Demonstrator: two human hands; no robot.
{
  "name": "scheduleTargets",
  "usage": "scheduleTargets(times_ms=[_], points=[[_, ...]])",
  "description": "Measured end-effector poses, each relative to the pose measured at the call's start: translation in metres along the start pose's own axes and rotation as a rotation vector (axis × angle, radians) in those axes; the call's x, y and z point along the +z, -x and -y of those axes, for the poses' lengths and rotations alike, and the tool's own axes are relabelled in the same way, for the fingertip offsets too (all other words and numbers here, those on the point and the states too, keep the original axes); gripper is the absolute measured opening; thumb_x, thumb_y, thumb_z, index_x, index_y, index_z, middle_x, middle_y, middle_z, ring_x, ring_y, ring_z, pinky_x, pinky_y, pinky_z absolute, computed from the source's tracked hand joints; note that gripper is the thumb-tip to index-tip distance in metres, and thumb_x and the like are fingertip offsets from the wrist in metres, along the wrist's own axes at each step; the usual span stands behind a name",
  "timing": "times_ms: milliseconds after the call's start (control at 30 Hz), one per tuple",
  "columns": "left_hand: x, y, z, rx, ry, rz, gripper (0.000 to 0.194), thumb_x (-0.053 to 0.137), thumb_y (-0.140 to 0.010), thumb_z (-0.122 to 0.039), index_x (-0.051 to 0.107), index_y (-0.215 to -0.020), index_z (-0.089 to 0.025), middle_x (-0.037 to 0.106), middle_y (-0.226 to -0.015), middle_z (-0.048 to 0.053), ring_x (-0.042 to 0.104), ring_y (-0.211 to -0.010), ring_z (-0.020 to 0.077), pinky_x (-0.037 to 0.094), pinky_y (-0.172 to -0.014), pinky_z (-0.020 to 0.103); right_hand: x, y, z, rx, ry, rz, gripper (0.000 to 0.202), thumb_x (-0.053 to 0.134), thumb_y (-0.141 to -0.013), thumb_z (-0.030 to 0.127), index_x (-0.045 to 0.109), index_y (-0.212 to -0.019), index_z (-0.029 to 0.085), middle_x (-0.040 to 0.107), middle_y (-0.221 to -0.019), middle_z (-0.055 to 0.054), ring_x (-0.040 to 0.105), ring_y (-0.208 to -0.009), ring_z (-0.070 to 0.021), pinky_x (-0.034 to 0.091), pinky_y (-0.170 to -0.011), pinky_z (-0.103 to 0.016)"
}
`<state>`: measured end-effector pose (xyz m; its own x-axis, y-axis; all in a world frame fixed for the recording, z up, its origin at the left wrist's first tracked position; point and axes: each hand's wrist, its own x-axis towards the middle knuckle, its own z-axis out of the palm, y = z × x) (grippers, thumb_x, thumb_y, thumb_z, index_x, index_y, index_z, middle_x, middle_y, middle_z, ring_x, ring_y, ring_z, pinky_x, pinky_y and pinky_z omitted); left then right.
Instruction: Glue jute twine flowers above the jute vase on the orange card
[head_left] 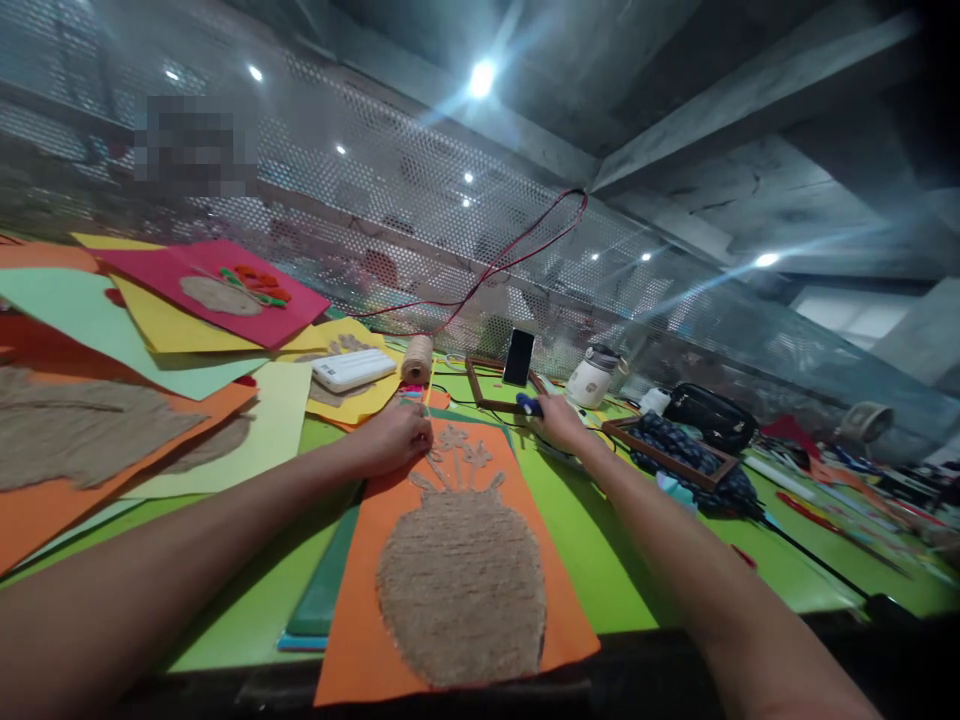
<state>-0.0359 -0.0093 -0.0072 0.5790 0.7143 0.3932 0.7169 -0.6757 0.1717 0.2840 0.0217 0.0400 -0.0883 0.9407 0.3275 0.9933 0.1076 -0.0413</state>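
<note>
An orange sheet (341,620) lies in front of me, bearing a vase shape (465,580) of brown twine with twine stems and flowers (466,445) above it. At the sheet's upper left edge, my left hand (401,437) is closed, its fingertips pinching a thin strand of twine beside the flowers. A spool of twine (417,360) stands just beyond that hand. Farther right, past the sheet's edge, my right hand (559,422) is closed around a dark blue tool (529,404); most of the tool is hidden, so its kind is unclear.
Coloured sheets with twine pictures (225,295) pile up at left, with a white power bank (354,370) on one. Behind are a phone (518,357), a wooden frame (480,385) and a white bottle (592,377). A black pouch (709,415) and folded umbrella (675,445) lie right.
</note>
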Motion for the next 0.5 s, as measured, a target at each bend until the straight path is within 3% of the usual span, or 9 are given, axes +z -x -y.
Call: scheduleTargets(times_ms=[67, 133, 200, 300, 367, 433, 500], points=[[0.001, 0.000, 0.000, 0.004, 0.002, 0.006, 0.021, 0.057, -0.086, -0.020, 0.077, -0.078, -0.017, 0.069, -0.085, 0.009, 0.064, -0.083, 0.0214, 0.047, -0.075, 0.030, -0.007, 0.001, 0.010, -0.028, 0.010, 0.031, 0.026, 0.077, -0.079, 0.020, 0.075, -0.104, 0.014, 0.068, -0.112, -0.017, 0.057, -0.112, -0.0327, 0.045, -0.090, -0.039], [0.002, 0.000, 0.000, 0.008, 0.011, 0.006, 0.024, 0.055, -0.088, -0.021, 0.076, -0.079, -0.017, 0.069, -0.086, 0.009, 0.063, -0.082, 0.0211, 0.047, -0.074, 0.030, -0.015, 0.006, 0.029, -0.069, 0.003, 0.002, 0.023, 0.070, -0.087, 0.021, 0.075, -0.108, 0.013, 0.066, -0.121, -0.018, 0.053, -0.119, -0.0327, 0.043, -0.094, -0.039], [0.003, 0.001, -0.001, 0.007, 0.019, 0.001, 0.024, 0.053, -0.088, -0.021, 0.074, -0.078, -0.016, 0.068, -0.085, 0.009, 0.062, -0.079, 0.0204, 0.046, -0.072, 0.030, -0.021, 0.013, 0.060, -0.143, -0.035, -0.029, 0.024, 0.058, -0.096, 0.021, 0.075, -0.111, 0.015, 0.067, -0.123, -0.014, 0.054, -0.118, -0.0258, 0.041, -0.095, -0.033], [0.003, 0.002, -0.005, -0.006, 0.026, -0.018, 0.020, 0.053, -0.085, -0.018, 0.072, -0.076, -0.016, 0.066, -0.083, 0.008, 0.060, -0.076, 0.0196, 0.045, -0.069, 0.029, -0.021, 0.021, 0.116, -0.332, -0.210, 0.055, 0.025, 0.057, -0.099, 0.031, 0.077, -0.094, 0.017, 0.071, -0.091, -0.003, 0.059, -0.085, -0.0140, 0.040, -0.075, -0.022], [0.002, 0.004, -0.008, -0.011, 0.033, -0.035, 0.020, 0.052, -0.083, -0.016, 0.071, -0.077, -0.015, 0.066, -0.081, 0.007, 0.059, -0.073, 0.0186, 0.045, -0.066, 0.029, -0.016, 0.023, 0.146, -0.342, -0.329, 0.160, 0.043, 0.056, -0.099, 0.043, 0.073, -0.073, 0.013, 0.061, -0.065, 0.000, 0.050, -0.065, -0.0122, 0.032, -0.059, -0.024], [0.002, 0.004, -0.010, -0.008, 0.046, -0.047, 0.019, 0.052, -0.083, -0.015, 0.071, -0.079, -0.015, 0.066, -0.080, 0.007, 0.058, -0.071, 0.0179, 0.044, -0.065, 0.028, -0.009, 0.024, 0.163, -0.295, -0.416, 0.193, 0.048, 0.059, -0.097, 0.045, 0.066, -0.061, 0.013, 0.050, -0.054, 0.003, 0.043, -0.058, -0.0111, 0.026, -0.054, -0.026], [0.002, 0.004, -0.009, 0.005, 0.063, -0.053, 0.018, 0.053, -0.082, -0.014, 0.071, -0.078, -0.014, 0.067, -0.083, 0.008, 0.058, -0.073, 0.0182, 0.043, -0.065, 0.028, -0.004, 0.023, 0.166, -0.265, -0.516, 0.174, 0.041, 0.064, -0.094, 0.037, 0.064, -0.060, 0.013, 0.047, -0.053, 0.004, 0.042, -0.058, -0.0105, 0.025, -0.054, -0.024]])
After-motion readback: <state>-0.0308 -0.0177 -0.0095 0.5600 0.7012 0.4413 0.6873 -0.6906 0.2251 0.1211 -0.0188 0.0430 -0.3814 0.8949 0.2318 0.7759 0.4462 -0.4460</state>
